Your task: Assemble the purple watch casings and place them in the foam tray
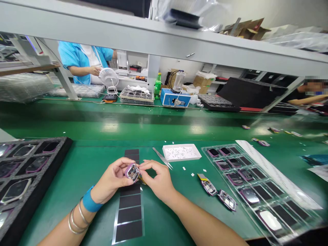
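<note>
It's an electronics workshop — green workbench [84, 171], opened devices [133, 173], tweezers [160, 156].

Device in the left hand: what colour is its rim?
Purple; the device rim shows best in the head view.

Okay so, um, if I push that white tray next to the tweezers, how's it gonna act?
The white tray would probably slide rather than tip, since it sits low and flat on the green bench. It's likely light, being shallow and holding only tiny pieces. Those might spill if it's tilted, because the top is open.
</note>
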`<state>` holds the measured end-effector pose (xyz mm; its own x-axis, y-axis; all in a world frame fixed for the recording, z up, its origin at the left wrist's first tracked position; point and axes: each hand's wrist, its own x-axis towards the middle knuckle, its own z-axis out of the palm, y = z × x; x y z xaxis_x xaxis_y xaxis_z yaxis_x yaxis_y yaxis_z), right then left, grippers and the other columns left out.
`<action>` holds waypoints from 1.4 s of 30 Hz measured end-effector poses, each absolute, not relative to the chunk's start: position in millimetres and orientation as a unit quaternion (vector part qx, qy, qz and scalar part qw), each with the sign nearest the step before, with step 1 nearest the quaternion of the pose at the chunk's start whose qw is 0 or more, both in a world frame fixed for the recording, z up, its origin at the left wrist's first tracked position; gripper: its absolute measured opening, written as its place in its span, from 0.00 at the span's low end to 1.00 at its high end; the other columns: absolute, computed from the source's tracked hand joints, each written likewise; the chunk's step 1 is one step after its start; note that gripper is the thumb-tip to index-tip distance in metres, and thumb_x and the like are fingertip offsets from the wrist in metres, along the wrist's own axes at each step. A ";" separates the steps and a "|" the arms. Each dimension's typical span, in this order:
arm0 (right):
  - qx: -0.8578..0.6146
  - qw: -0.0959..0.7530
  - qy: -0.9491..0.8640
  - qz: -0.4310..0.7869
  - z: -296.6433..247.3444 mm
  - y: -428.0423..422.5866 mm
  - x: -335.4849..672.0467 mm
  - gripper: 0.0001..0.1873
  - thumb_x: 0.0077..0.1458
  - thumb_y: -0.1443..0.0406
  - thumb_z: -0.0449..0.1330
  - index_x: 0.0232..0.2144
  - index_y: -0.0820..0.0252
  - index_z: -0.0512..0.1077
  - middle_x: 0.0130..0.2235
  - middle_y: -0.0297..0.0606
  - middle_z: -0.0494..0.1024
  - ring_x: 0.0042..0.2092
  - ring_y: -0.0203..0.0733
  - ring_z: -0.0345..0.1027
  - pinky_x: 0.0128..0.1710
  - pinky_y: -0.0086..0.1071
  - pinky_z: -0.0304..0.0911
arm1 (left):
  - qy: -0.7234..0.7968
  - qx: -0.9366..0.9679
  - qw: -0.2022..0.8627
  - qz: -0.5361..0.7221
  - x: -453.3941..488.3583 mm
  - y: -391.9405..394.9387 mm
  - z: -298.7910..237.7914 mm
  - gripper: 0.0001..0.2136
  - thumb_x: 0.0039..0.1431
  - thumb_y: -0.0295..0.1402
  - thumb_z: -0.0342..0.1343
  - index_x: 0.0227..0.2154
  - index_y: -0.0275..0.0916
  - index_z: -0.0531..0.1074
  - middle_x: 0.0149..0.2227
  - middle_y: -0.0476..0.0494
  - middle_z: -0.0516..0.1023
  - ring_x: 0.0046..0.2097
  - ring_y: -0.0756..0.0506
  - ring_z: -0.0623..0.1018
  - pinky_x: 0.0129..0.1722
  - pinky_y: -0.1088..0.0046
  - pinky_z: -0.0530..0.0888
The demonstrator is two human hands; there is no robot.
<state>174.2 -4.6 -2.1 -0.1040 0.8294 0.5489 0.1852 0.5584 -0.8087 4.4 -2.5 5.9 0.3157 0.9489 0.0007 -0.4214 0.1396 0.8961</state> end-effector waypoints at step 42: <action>-0.370 0.450 -0.769 0.262 8.1 -6.4 184.1 0.11 0.58 0.68 0.55 0.43 0.53 0.73 0.37 0.36 0.74 0.41 0.39 0.66 0.43 0.35 0.63 | 0.321 0.388 0.797 0.333 4.0 3.1 -4.9 0.16 0.46 0.26 0.65 0.40 0.37 0.71 0.32 0.46 0.73 0.33 0.50 0.76 0.32 0.74 0.78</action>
<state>184.1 -6.4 8.1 -0.3210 0.8051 0.4988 0.3340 0.5891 -0.7358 4.0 3.1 -4.9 0.5725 0.7801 -0.2524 -0.2824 0.4766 0.8325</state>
